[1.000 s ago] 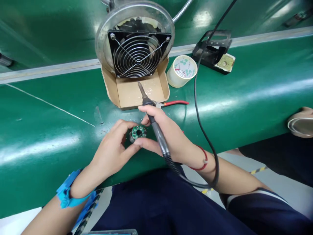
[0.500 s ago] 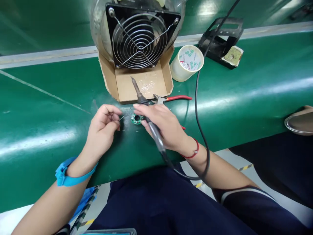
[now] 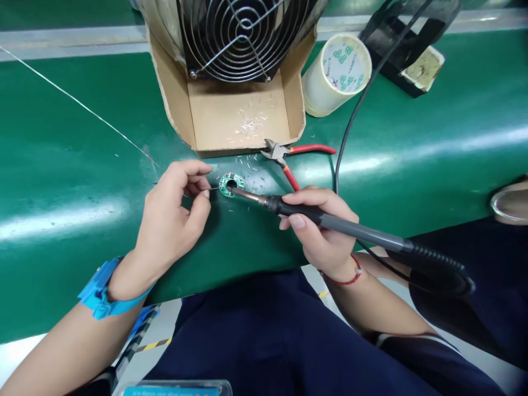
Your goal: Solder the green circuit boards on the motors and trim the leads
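A small ring-shaped green circuit board [image 3: 224, 183] lies on the green mat. My right hand [image 3: 324, 225] grips a soldering iron [image 3: 299, 211] like a pen; its tip reaches the board near the central hole. Between thumb and fingers, my left hand [image 3: 175, 209] pinches a thin solder wire [image 3: 214, 188] whose end meets the board's left edge. The wire's long tail runs off to the upper left behind that hand. Whether tip and wire touch each other I cannot tell.
Behind the board stands a cardboard tray [image 3: 214, 124] with wire clippings, under a fan [image 3: 243, 44]. Red-handled cutters [image 3: 278, 152] lie at its front edge. Right of it are a tape roll [image 3: 324, 91] and an iron stand [image 3: 396, 60] with a sponge [image 3: 424, 69]. The iron's cable [image 3: 350, 126] crosses the mat.
My right hand has moved right and turned the soldering iron, so its tip now points left onto the board instead of up toward the tray. The wire end has come to the board.
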Available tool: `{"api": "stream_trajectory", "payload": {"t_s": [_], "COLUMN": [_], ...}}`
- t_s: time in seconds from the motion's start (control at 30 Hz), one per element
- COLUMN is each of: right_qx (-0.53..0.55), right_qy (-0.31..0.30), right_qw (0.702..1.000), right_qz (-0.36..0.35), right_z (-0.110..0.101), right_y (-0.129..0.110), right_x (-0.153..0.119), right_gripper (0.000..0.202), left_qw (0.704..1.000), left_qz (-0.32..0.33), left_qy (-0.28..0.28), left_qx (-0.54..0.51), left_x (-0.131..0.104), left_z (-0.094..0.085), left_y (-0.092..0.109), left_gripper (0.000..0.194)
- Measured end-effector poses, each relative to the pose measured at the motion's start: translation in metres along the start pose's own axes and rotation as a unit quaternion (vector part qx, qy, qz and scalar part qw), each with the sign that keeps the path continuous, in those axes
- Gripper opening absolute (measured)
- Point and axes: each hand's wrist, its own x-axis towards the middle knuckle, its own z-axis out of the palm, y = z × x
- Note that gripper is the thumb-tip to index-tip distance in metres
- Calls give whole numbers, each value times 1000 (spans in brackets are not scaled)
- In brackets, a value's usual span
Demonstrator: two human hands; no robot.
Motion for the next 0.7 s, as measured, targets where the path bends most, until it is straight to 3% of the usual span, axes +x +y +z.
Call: {"api": "stream_trajectory", "payload": {"t_s": [0.37, 0.53, 0.7], "right_qx": [-23, -33, -48], "right_qy": [-4, -2, -4], "right_qw": [1000, 999, 999], "right_qz": [5, 5, 5], "right_z": [-3, -4, -6], "right_y": [-1, -2, -5], "right_x": [0, 1, 7], "right_gripper": [19, 18, 16], "left_qw": [996, 999, 995], "left_qz": [45, 28, 31], "left_qy": [-33, -35, -96], "left_qx": [68, 24, 9], "left_x": [1, 2, 4], "left_z": [5, 6, 6], "left_y": [6, 1, -8], "left_gripper": [35, 34, 47]}}
